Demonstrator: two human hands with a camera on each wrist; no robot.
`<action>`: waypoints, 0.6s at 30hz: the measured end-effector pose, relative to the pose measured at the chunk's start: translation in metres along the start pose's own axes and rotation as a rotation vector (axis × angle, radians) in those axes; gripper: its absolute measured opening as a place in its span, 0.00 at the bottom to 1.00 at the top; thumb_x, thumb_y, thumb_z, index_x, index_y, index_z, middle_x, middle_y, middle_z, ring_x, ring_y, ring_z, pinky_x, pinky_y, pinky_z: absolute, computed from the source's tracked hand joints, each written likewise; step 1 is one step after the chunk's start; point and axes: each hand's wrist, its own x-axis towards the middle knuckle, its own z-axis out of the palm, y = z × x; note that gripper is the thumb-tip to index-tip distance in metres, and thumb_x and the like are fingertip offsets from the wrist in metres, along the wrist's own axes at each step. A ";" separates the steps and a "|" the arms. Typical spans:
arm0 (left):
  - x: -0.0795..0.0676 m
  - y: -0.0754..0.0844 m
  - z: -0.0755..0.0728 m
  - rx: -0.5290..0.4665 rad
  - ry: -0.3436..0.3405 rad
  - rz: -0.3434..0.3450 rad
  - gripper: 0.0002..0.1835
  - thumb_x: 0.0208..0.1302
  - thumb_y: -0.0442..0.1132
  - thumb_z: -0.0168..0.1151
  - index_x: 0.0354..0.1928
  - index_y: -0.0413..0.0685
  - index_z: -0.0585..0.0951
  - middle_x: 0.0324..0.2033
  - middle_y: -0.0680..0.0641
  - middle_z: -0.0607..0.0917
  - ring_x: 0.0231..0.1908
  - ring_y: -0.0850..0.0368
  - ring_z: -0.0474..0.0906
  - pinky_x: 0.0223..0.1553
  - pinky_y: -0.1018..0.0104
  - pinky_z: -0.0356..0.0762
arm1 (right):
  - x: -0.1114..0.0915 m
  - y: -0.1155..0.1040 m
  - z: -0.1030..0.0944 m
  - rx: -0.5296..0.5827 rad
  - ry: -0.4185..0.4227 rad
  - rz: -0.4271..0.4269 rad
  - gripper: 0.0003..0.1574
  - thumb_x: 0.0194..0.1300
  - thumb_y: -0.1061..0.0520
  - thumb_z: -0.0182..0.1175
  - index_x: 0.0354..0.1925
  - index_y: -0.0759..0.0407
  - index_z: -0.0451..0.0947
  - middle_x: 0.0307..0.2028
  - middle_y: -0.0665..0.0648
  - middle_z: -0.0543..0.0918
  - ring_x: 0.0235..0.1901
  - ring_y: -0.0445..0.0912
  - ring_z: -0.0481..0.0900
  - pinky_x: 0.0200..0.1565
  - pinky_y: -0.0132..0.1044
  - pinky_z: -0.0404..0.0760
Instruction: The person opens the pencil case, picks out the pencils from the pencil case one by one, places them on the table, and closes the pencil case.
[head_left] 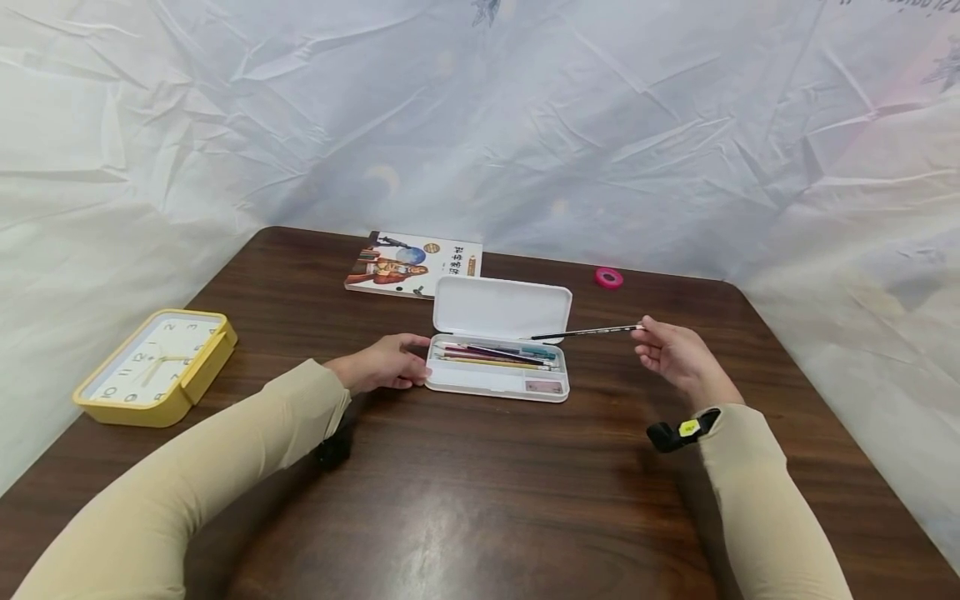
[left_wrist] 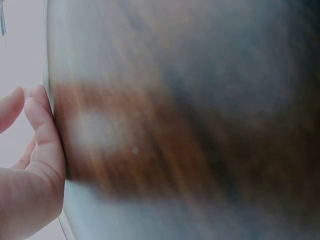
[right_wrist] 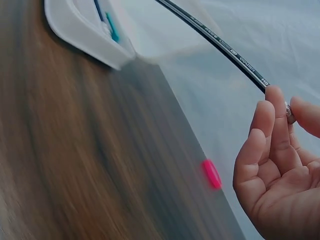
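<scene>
A white pencil case (head_left: 471, 388) lies with its lid (head_left: 502, 307) raised on the dark wooden table. Several pencils (head_left: 495, 358), a teal pen (head_left: 538, 353) and a pinkish eraser (head_left: 543, 387) lie inside it. My left hand (head_left: 384, 363) is at the case's left end, thumb and fingers spread against its side. To the right of the case, my right hand (head_left: 678, 354) pinches a black pencil (right_wrist: 220, 45) near its end between thumb and fingertips. The pencil points left, its far tip in front of the lid. The left wrist view mostly shows blurred table.
A yellow-framed clock (head_left: 153, 367) lies at the left of the table (head_left: 450, 500). Behind the case is a book (head_left: 412, 265) with a picture cover. A pink ring-shaped roll (head_left: 608, 277) sits near the back edge. Pale sheeting (head_left: 525, 125) hangs behind and at both sides.
</scene>
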 end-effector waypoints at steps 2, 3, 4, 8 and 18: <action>0.000 0.000 0.000 0.001 0.002 0.000 0.32 0.56 0.31 0.58 0.62 0.44 0.57 0.31 0.44 0.75 0.28 0.57 0.74 0.29 0.67 0.72 | -0.002 -0.002 -0.008 0.023 0.005 -0.001 0.12 0.63 0.54 0.49 0.29 0.56 0.76 0.25 0.52 0.81 0.23 0.42 0.76 0.29 0.33 0.75; 0.000 0.001 0.000 0.001 0.004 0.001 0.32 0.56 0.31 0.58 0.62 0.44 0.57 0.31 0.44 0.75 0.28 0.57 0.74 0.29 0.67 0.73 | -0.003 -0.003 -0.011 0.037 0.007 -0.003 0.12 0.63 0.54 0.49 0.29 0.57 0.76 0.25 0.52 0.81 0.23 0.42 0.76 0.29 0.33 0.74; 0.000 0.001 0.000 0.000 0.006 0.002 0.32 0.55 0.31 0.58 0.62 0.44 0.57 0.31 0.44 0.75 0.28 0.57 0.74 0.29 0.67 0.73 | -0.004 -0.004 -0.015 0.052 0.009 -0.005 0.12 0.63 0.54 0.49 0.28 0.57 0.77 0.25 0.52 0.81 0.23 0.43 0.76 0.28 0.33 0.74; 0.001 0.001 0.000 0.002 0.013 0.003 0.32 0.55 0.31 0.58 0.61 0.45 0.58 0.32 0.43 0.75 0.28 0.56 0.74 0.29 0.67 0.73 | -0.008 -0.008 -0.030 0.103 0.020 -0.013 0.12 0.62 0.55 0.50 0.27 0.58 0.77 0.25 0.53 0.81 0.22 0.44 0.76 0.27 0.33 0.74; -0.001 0.001 0.001 -0.005 0.011 -0.003 0.32 0.56 0.31 0.57 0.62 0.45 0.58 0.34 0.43 0.74 0.29 0.57 0.74 0.29 0.67 0.73 | -0.018 -0.017 -0.062 0.101 0.075 -0.036 0.15 0.63 0.54 0.49 0.25 0.58 0.78 0.23 0.51 0.81 0.18 0.42 0.70 0.19 0.32 0.65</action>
